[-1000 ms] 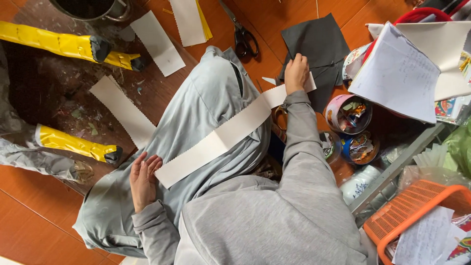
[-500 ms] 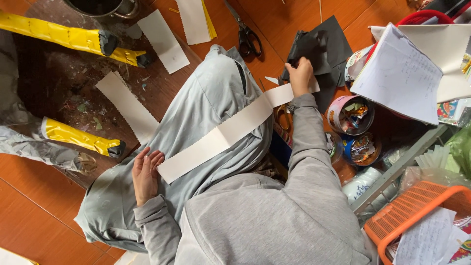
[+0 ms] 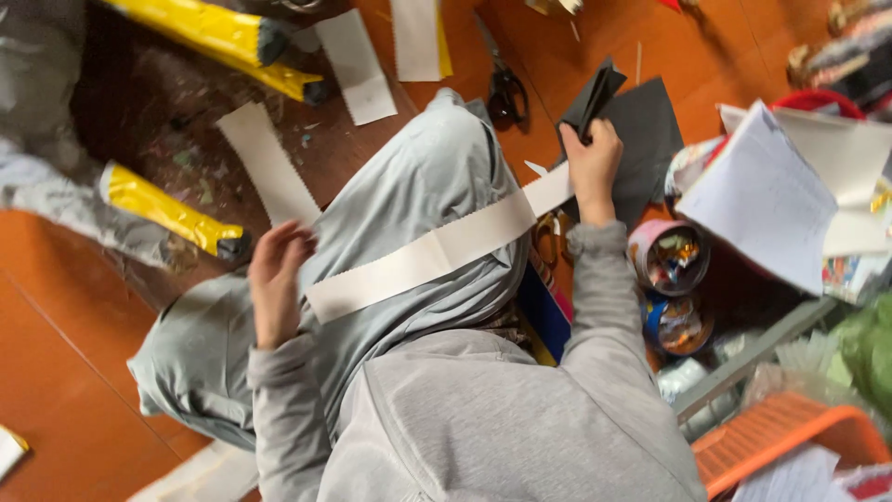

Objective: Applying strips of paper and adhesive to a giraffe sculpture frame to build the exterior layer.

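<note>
R hand (image 3: 595, 153) is pinching a folded piece of black paper (image 3: 595, 93) w/ fingers closed round its lower edge, lifting it off the black sheet (image 3: 650, 130) lying on the wood floor (image 3: 56, 325). The folded piece is standing tilted, upper corner pointing away. L hand (image 3: 274, 279) is hovering at the near end of a long white strip (image 3: 427, 256) draped across the grey knee; fingers are loosely curled and half open, tips just beside or touching the strip end — can't tell if it's actually gripping.

Judgement: to do this well, the pinch should be staying close to the fold so the paper isn't flopping, and the L hand should be pinning the strip so it isn't sliding off the leg.

Pose: R arm is reaching fwd, nearly straight, wrist turned so thumb side faces the body; sleeve is lying over the strip's far end. L forearm is bent, hand raised w/ palm facing inward.

Around: scissors (image 3: 505, 88) on the floor near the black sheet, more white strips (image 3: 265, 163) to the left, yellow rolls (image 3: 167, 209), round tins (image 3: 669, 256) by the R elbow, orange basket (image 3: 780, 432) at the lower right.
</note>
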